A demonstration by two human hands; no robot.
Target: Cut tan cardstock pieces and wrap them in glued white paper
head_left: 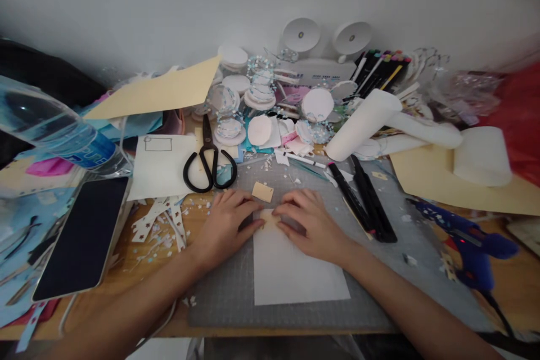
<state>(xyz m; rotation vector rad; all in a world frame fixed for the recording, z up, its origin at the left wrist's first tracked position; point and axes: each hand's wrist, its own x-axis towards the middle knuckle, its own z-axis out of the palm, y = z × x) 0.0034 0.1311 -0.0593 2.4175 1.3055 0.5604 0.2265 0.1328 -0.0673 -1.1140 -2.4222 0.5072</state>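
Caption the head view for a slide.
Left hand and right hand touching a small tan piece at the far edge of the white paper, on a gray mat, near scissors.

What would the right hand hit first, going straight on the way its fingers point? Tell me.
Likely the left hand's fingertips, facing the right hand across the small tan piece between them, though one view leaves their heights unclear.

2 bare hands w/ slim fingers, 2 bare forearms, narrower nr wrists.
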